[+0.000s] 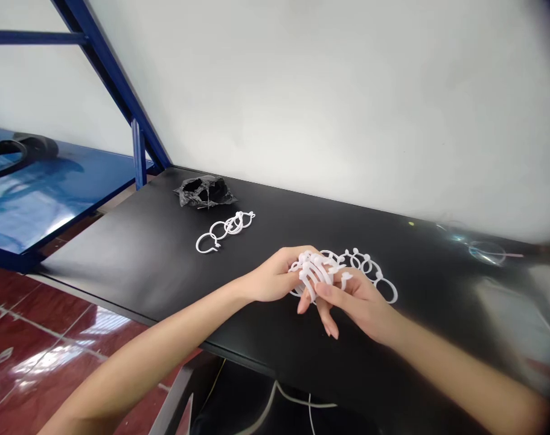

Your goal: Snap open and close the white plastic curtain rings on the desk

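Observation:
A bunch of white plastic curtain rings [315, 272] sits between my hands above the black table. My left hand [281, 275] is wrapped round the bunch from the left, with some of its fingers pointing down below the rings. From the right, my right hand [363, 302] grips the same rings, its thumb pressed on their lower side. The fingers partly hide how the rings are joined. Just behind my right hand, more white rings [367, 266] lie in a row on the table. To the left is a short chain of white rings [218, 232].
A crumpled black plastic bag [206, 192] lies at the back left of the black table [134, 260]. A clear, round-looking item [487, 252] is near the wall on the right. Blue metal framing [116, 78] rises at the left, beside a blue surface [70, 181].

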Action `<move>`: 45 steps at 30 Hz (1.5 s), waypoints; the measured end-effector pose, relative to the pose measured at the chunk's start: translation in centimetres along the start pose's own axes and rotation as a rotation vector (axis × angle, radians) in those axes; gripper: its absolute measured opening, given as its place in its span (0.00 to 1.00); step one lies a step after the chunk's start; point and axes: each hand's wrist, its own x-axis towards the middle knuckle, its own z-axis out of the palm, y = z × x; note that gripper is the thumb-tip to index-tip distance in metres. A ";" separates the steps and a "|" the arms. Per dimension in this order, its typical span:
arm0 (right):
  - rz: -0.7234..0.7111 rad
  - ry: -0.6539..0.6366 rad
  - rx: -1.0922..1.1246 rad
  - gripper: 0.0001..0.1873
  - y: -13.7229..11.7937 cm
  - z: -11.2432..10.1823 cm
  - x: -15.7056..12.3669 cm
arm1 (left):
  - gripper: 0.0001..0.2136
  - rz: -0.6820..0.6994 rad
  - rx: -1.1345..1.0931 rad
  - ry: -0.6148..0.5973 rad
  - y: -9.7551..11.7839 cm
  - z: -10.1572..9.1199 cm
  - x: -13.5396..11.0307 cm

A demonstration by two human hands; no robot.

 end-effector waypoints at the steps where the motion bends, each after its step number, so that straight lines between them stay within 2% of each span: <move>1: 0.001 0.053 0.015 0.14 0.0 -0.1 0.0 | 0.07 0.004 0.028 0.026 0.1 -0.3 0.0; 4: 0.005 0.283 0.040 0.13 0.2 -0.6 0.1 | 0.08 0.011 0.285 0.110 1.1 -2.2 -0.3; 7: -0.005 0.475 -0.019 0.15 0.2 -1.5 -0.1 | 0.09 -0.088 0.602 0.124 3.0 -5.7 -1.0; 9: 0.002 0.529 -0.054 0.15 0.0 -2.0 -0.2 | 0.07 -0.210 0.765 0.101 4.1 -8.1 -1.6; 12: 0.053 0.521 -0.102 0.15 -0.2 -2.5 -0.2 | 0.09 -0.463 0.777 0.053 4.9 -10.3 -2.2; 14: 0.080 0.504 -0.130 0.16 -0.4 -2.6 -0.2 | 0.17 -0.551 0.810 0.125 4.8 -10.9 -2.3; 17: 0.079 0.501 -0.146 0.16 -0.6 -2.7 -0.3 | 0.23 -0.545 0.974 0.241 3.9 -11.1 -2.4; 20: 0.054 0.516 -0.150 0.16 -0.8 -3.1 -0.7 | 0.22 -0.508 1.109 0.257 3.3 -11.4 -2.7; 27: 0.034 0.543 -0.167 0.16 -1.0 -4.1 -1.7 | 0.22 -0.437 1.198 0.289 3.8 -12.0 -4.7; 31: 0.043 0.537 -0.286 0.16 -1.4 -4.2 -2.3 | 0.19 -0.399 1.274 0.327 4.1 -11.0 -5.2; 34: 0.084 0.486 -0.552 0.14 -1.7 -4.5 -2.7 | 0.16 -0.310 1.311 0.344 4.5 -8.5 -4.9; 35: 0.093 0.452 -0.660 0.13 -1.8 -4.6 -2.8 | 0.15 -0.271 1.286 0.317 4.6 -7.5 -4.6; 37: 0.092 0.358 -0.849 0.11 -1.9 -4.9 -2.9 | 0.14 -0.198 1.203 0.185 4.5 -5.2 -4.0; 40: 0.080 0.228 -1.016 0.10 -1.8 -5.2 -2.9 | 0.14 -0.206 1.103 -0.025 3.6 -2.4 -2.9; 42: 0.083 0.196 -1.089 0.12 -1.6 -5.0 -2.7 | 0.15 -0.239 1.123 -0.085 2.6 -1.2 -2.1; 45: 0.092 0.202 -1.180 0.15 -1.1 -4.6 -1.9 | 0.12 -0.264 1.232 -0.149 1.3 -0.4 -0.7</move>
